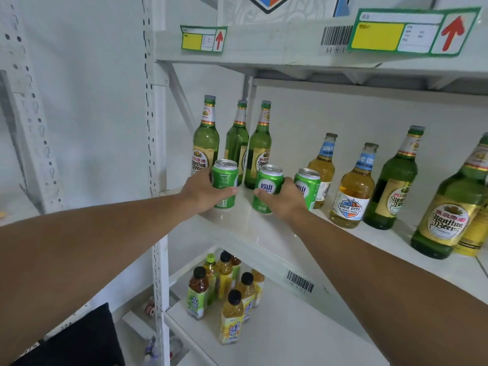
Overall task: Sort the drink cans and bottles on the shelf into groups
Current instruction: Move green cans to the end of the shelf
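Note:
Three green cans stand at the left front of the white shelf (pixel 343 241). My left hand (pixel 204 192) grips the leftmost can (pixel 225 178). My right hand (pixel 286 198) grips the middle can (pixel 268 186); the third can (pixel 307 184) stands just right of it, partly hidden by that hand. Behind the cans three tall green beer bottles (pixel 236 143) stand upright in a group. To the right stand two clear amber bottles (pixel 352 191) with blue neck labels, then two more green bottles (pixel 393 186) near the right edge.
The upper shelf's edge (pixel 264 48) with price tags and a barcode hangs above. On the lower shelf stand several tea bottles (pixel 229 289) with black caps. A perforated white upright (pixel 155 128) borders the shelf on the left. A dark object (pixel 79 342) sits bottom left.

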Available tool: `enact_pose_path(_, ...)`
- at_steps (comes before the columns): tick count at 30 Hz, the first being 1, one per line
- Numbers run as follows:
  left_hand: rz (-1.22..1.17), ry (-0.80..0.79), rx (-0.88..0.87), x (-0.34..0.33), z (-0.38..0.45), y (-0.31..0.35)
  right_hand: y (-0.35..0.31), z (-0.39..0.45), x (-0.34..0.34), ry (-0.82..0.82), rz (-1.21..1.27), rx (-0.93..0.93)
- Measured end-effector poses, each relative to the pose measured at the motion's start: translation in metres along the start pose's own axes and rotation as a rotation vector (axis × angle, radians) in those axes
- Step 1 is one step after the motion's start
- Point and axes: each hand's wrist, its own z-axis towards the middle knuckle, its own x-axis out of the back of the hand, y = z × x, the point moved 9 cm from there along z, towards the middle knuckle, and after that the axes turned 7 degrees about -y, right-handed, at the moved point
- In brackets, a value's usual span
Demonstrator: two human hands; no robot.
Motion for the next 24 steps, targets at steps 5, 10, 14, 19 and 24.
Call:
enact_pose_path(5, -0.010, 0.049, 0.012, 0.002, -0.003, 0.003, 0.001, 0.001, 0.004, -0.010, 0.033, 0.024)
enact_pose_path(10, 0.007, 0.109, 0.015, 0.004, -0.014, 0.008, -0.001, -0.007, 0.016, 0.039, 0.005, 0.110)
enact_pose_path(14, -0.003, 0.179, 0.007, 0.002, -0.026, 0.013, 0.001, -0.014, 0.022, 0.033, 0.037, 0.123)
enact_pose_path(19, 0.048, 0.200, 0.025, -0.002, -0.039, 0.020, 0.005, -0.030, 0.039, 0.036, 0.027, 0.176)
enact_pose_path(24, 0.026, 0.147, -0.012, -0.019, -0.060, 0.036, 0.021, -0.060, 0.063, 0.035, 0.024, 0.173)
